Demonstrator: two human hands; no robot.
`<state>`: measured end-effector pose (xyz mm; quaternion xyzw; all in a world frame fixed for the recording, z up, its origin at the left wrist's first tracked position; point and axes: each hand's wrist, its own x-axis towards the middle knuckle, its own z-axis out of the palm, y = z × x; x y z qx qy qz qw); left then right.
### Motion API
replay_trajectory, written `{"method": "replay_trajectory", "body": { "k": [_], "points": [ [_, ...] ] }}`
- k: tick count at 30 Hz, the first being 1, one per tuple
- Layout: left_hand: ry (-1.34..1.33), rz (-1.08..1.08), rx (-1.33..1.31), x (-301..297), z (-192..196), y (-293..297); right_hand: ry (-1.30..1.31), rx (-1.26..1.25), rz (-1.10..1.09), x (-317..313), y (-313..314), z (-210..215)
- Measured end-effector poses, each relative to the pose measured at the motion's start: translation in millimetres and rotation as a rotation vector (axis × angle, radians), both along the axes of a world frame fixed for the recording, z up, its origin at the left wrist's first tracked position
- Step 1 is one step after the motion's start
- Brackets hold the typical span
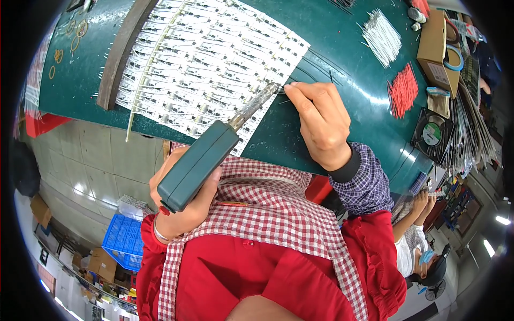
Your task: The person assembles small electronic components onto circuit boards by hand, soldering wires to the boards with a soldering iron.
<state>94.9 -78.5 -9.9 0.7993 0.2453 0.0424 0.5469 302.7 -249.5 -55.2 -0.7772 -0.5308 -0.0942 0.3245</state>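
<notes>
My left hand (pixel 199 209) is wrapped round the dark green body of a soldering gun (pixel 199 165). Its stained metal barrel points up and to the right, the tip ending at the right edge of a white circuit board panel (pixel 214 59). Rows of small dark parts and thin white wires cover the panel. Right by the tip, my right hand (pixel 324 125) is closed, thumb and forefinger pinching what looks like a thin dark wire, mostly hidden by the fingers. Several loose black wires (pixel 319 63) lie on the table just beyond that hand.
A dark bar (pixel 124 53) lies along the panel's left side. White wires (pixel 382 37) and red wires (pixel 403 91) lie bundled to the right on the green table (pixel 273 142). Beyond are a cardboard box (pixel 432 51) and a black fan (pixel 431 132). Another person (pixel 415 251) sits at right.
</notes>
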Motion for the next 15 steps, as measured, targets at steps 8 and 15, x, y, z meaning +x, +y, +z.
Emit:
{"method": "replay_trajectory", "body": {
  "k": [8, 15],
  "points": [
    [-0.021, -0.033, 0.039, -3.1, -3.1, -1.1, -0.04, -0.023, 0.026, 0.9, 0.4, 0.7],
    [-0.011, -0.007, 0.061, -5.4, 2.9, 0.3, -0.047, -0.03, 0.002, -0.2, 0.9, 0.1]
  ]
}}
